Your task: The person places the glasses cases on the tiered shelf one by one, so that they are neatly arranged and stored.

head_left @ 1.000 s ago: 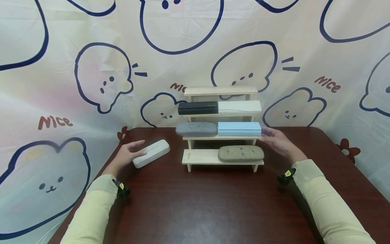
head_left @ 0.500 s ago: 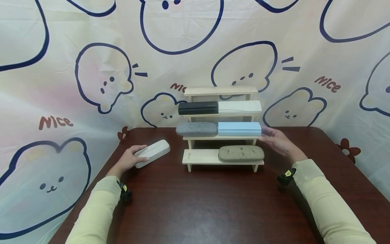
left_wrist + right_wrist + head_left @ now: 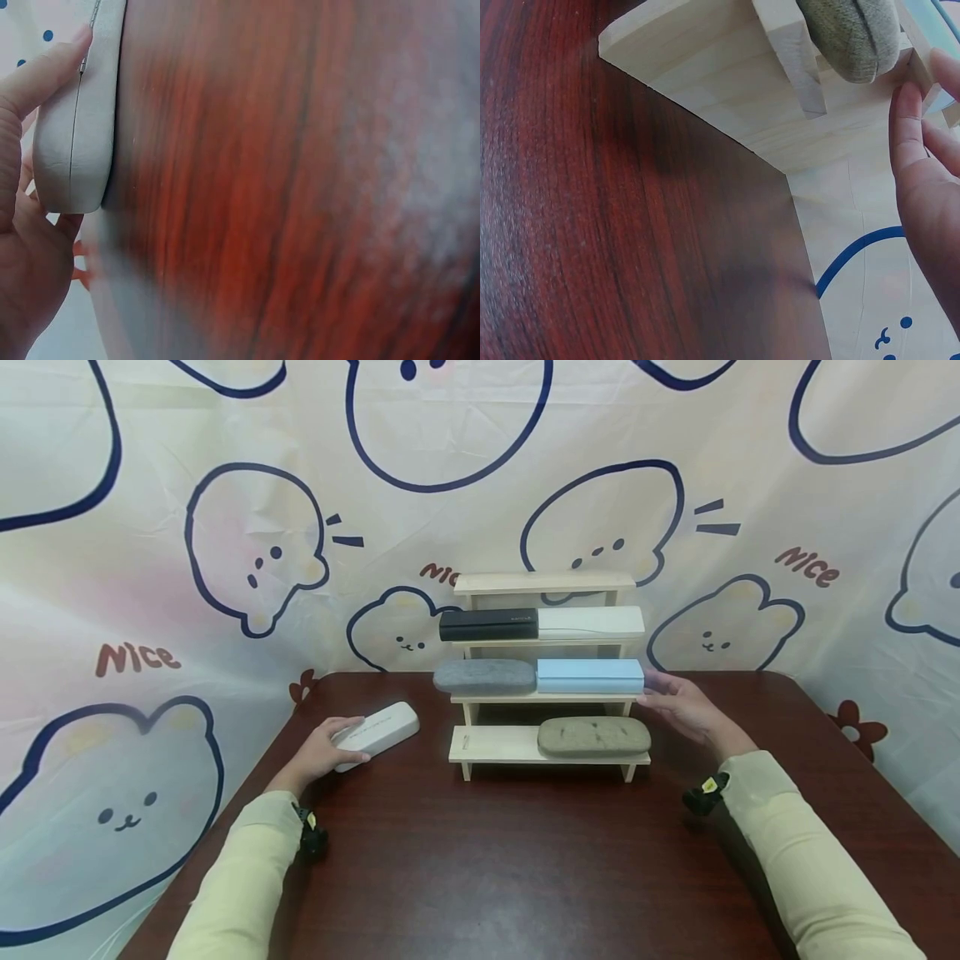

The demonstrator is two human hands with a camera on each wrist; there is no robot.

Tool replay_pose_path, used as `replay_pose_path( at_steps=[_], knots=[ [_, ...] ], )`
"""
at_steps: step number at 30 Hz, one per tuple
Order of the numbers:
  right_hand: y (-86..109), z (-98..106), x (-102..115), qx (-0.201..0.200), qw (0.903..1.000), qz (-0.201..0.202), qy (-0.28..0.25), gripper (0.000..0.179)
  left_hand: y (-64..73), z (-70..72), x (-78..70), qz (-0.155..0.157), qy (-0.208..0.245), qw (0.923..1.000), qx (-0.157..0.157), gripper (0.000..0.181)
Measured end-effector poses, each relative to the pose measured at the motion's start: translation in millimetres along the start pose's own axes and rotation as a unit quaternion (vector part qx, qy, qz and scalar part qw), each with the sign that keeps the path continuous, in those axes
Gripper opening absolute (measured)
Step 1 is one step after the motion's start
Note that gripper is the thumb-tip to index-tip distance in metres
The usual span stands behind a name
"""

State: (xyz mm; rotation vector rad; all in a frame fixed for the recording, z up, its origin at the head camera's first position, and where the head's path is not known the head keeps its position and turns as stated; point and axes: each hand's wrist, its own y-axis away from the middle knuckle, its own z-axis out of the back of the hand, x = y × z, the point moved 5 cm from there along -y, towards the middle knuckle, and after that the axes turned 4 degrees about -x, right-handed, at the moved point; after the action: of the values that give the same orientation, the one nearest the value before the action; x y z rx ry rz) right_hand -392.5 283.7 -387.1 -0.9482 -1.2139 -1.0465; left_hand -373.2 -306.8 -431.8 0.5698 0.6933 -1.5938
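In the head view, a white glasses case (image 3: 388, 727) lies slanted on the table, left of a stepped wooden rack (image 3: 491, 745). My left hand (image 3: 318, 755) grips its near end, thumb on the front side and fingers over the far side. The left wrist view shows the case's seam and hinge (image 3: 82, 67) under the thumb. At the rack's right end, my right hand (image 3: 688, 710) pinches the end of the second step from the bottom, beside a light-blue case (image 3: 589, 677). An olive fabric case (image 3: 594, 737) rests on the bottom step's right half.
A grey felt case (image 3: 484, 677) sits left of the blue one. One step higher are a black case (image 3: 488, 625) and a white case (image 3: 591, 622). The dark wood table (image 3: 525, 860) runs back to a cartoon-printed cloth (image 3: 420, 427).
My left hand has moved slightly right and closed round the near end of the white glasses case. The case has barely shifted. My right hand stays at the rack.
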Motion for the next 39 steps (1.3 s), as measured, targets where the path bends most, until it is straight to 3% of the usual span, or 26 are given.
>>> replay_pose_path(
  at_steps=[30,39],
  knots=[
    [0.6,0.8,-0.8,-0.002,0.9999,-0.011,-0.005,0.083,-2.9,0.0,0.2,-0.008,-0.004,0.9997,-0.024,0.070],
    [0.3,-0.1,-0.1,0.011,0.9999,-0.003,-0.004,0.083,-1.4,1.6,-1.9,0.002,0.002,0.9999,-0.013,0.070]
  ],
)
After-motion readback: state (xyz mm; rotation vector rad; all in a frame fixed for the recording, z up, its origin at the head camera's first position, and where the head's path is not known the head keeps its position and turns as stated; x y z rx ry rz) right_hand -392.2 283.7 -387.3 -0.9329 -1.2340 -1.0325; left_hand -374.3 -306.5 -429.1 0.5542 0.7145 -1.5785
